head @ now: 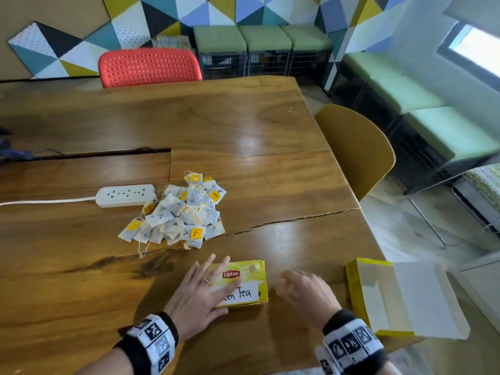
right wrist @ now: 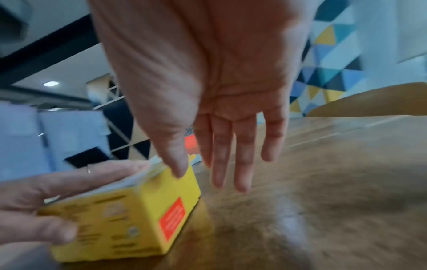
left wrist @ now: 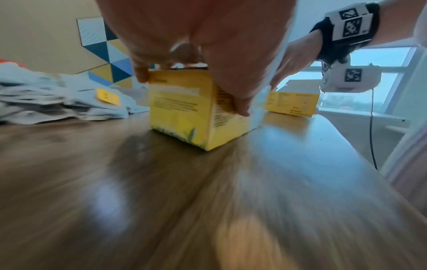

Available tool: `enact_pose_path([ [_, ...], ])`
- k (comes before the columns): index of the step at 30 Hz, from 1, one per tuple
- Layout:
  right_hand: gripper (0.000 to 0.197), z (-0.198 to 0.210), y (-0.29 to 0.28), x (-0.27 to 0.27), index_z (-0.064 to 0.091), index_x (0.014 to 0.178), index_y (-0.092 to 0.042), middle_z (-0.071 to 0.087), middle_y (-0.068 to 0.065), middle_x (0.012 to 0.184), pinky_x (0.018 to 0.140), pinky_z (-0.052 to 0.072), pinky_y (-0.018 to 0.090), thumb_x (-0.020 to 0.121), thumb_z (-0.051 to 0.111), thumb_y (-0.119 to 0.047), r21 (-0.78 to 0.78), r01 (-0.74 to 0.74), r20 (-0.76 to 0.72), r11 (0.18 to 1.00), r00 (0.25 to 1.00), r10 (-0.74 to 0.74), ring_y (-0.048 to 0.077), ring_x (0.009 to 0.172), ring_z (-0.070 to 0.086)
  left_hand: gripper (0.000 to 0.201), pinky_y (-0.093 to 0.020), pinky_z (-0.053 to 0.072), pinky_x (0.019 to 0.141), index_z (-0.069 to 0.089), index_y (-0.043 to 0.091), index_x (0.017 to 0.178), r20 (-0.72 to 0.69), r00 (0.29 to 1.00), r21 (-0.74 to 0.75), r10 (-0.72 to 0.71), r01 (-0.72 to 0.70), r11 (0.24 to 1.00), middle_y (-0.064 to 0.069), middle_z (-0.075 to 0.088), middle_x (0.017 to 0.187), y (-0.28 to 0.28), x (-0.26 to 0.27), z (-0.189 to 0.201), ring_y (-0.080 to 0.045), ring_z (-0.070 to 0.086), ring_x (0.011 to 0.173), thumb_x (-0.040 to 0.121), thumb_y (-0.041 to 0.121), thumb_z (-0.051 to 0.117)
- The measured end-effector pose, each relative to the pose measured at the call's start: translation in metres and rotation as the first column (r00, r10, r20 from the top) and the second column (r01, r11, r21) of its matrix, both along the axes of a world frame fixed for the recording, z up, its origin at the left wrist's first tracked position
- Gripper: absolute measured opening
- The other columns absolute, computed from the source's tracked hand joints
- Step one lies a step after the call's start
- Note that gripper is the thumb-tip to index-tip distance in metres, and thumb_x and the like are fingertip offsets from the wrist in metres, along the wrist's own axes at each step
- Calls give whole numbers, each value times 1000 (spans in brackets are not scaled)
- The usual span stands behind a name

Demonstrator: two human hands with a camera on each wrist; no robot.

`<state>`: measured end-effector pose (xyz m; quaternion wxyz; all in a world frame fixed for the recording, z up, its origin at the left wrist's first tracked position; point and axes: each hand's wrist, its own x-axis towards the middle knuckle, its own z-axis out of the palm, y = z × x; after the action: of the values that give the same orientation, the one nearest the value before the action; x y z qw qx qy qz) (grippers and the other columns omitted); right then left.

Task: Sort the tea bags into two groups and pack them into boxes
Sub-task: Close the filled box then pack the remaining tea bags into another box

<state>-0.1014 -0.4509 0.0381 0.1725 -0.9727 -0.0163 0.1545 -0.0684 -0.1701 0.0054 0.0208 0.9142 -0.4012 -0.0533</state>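
A closed yellow Lipton box (head: 247, 269) with a handwritten "Green Tea" label stands near the table's front edge, also seen in the left wrist view (left wrist: 184, 113) and the right wrist view (right wrist: 129, 219). My left hand (head: 205, 290) grips it, fingers (right wrist: 69, 180) across the top and thumb (left wrist: 240, 106) on the near side. My right hand (head: 303, 290) hovers just right of the box, fingers spread and straight, holding nothing. A pile of tea bags (head: 176, 212), some with yellow tags, lies behind the box. An open, empty yellow box (head: 400, 299) sits at the right edge.
A white power strip (head: 124, 195) with its cord lies left of the pile, in front of a cable slot (head: 108, 152) in the wooden table (head: 243, 125). A yellow chair (head: 357, 150) stands at the table's right side, a red chair (head: 148, 67) at the far side.
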Motion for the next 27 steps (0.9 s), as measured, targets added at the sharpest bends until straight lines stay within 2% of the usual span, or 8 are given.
enact_pose_path([
  [2,26,2,-20,-12,61,106,-26,63,-12,90,70,50,32,83,54,-36,122,139,204,983,965,-162,18,83,63,57,-55,40,104,35,34,147,49,999,-45,-7,10,999,-11,36,152,-30,16,-1,-36,37,137,91,46,42],
  [5,35,0,-47,-26,64,103,-19,58,-1,92,66,51,37,70,62,-33,90,375,432,923,820,-376,26,84,55,59,-55,41,103,46,28,141,99,995,-106,-10,21,994,-9,39,151,-79,50,-8,-34,40,136,85,23,66],
  [10,97,-18,-76,-47,55,124,-2,53,28,110,67,53,55,33,89,-2,-92,659,166,747,750,-641,51,90,58,60,-40,51,65,68,31,116,30,999,-97,-11,14,995,-5,65,120,-168,112,7,-31,63,97,61,9,80],
  [14,69,-13,-75,-50,33,144,-15,45,15,140,86,49,38,80,57,-6,-65,722,36,689,692,-721,34,112,60,53,-29,49,51,75,23,98,40,999,-189,32,-24,982,-2,66,92,-214,149,19,-25,60,77,56,-5,60],
  [16,56,-10,-74,-50,30,143,-24,42,1,145,90,43,30,89,42,-12,-104,690,12,716,721,-693,21,119,56,59,-31,55,71,70,21,114,0,997,-222,77,-75,972,-6,63,113,-230,160,26,-26,60,100,60,-6,70],
  [19,51,-3,-73,-47,33,139,-35,43,-7,138,89,44,29,92,40,-17,-157,633,-36,758,763,-645,15,120,54,58,-32,30,114,45,17,142,-104,991,-217,80,-102,971,-10,30,153,-239,164,20,-24,29,141,88,-1,51],
  [24,35,6,-67,-44,51,106,-40,54,-13,91,54,37,16,79,51,-18,5,508,135,862,853,-504,9,87,66,26,-33,53,89,72,21,105,-169,984,-530,60,-142,836,3,56,129,-191,116,8,-19,63,99,80,14,66],
  [27,21,3,-59,-41,58,80,-36,46,-15,66,37,29,9,63,46,-35,26,266,235,964,935,-264,6,53,57,40,-28,49,91,66,24,114,-423,905,-524,46,-286,802,15,51,125,-157,76,1,-4,58,105,89,49,46],
])
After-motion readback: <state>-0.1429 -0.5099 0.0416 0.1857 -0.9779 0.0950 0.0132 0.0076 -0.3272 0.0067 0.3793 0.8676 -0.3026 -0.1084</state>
